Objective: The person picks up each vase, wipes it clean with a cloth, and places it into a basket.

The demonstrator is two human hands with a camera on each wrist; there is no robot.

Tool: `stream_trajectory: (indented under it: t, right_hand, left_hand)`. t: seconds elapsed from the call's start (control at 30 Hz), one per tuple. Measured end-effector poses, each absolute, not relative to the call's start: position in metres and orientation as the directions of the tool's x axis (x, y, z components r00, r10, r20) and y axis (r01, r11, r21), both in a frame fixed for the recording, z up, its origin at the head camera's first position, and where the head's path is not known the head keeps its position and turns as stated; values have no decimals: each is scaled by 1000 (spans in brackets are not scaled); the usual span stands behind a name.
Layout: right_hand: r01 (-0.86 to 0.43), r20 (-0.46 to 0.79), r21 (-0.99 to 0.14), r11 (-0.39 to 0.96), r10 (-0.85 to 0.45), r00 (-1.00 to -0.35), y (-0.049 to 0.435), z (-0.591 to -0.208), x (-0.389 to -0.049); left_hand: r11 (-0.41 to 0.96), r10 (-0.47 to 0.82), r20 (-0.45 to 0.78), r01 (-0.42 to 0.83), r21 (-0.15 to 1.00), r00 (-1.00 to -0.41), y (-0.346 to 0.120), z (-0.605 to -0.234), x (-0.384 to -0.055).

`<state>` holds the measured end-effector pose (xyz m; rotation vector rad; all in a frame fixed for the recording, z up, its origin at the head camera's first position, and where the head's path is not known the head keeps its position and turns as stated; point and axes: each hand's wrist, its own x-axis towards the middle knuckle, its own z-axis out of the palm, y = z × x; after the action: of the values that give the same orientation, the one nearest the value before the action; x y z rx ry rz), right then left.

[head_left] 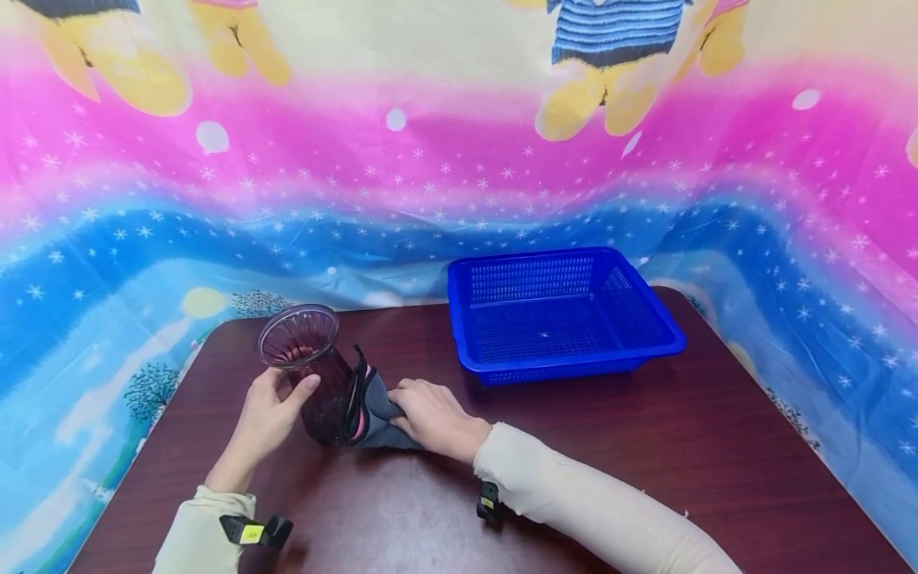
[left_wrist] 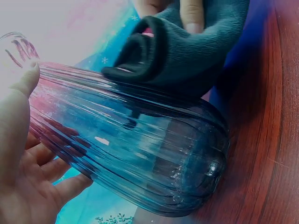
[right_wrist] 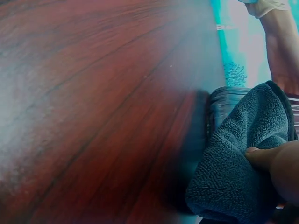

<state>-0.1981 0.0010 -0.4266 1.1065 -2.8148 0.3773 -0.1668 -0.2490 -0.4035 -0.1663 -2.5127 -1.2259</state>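
A ribbed, purple-tinted glass vase [head_left: 326, 399] with a flared rim stands tilted at the left of the table. My left hand [head_left: 276, 414] grips it just below the rim, thumb on the near side and fingers around the far side. Against the right side of the vase lies a folded grey cloth [head_left: 383, 410] with dark edging and a bit of pink. My right hand [head_left: 437, 418] pinches this cloth; in the right wrist view the thumb presses into the cloth [right_wrist: 233, 163]. Through the clear vase wall [left_wrist: 126, 135] the left wrist view shows no contents.
A blue plastic basket [head_left: 473, 359] with mesh sides stands at the back right of the dark wood table [head_left: 610, 462]. Behind the table hangs a colourful printed curtain [head_left: 445, 183]. Both forearms wear pale sleeves with black wrist straps.
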Motion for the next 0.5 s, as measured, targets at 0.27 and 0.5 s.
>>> stream_trajectory:
  t: [0.27, 0.5]
  right_hand:
    - [-673, 130, -171, 720, -660, -740, 3, -439, -200]
    - [-673, 129, -155, 724, -660, -740, 2, -443, -200]
  left_hand:
    - [623, -47, 340, 238, 745, -939, -249, -404, -167]
    - [622, -45, 345, 244, 744, -937, -250, -404, -167]
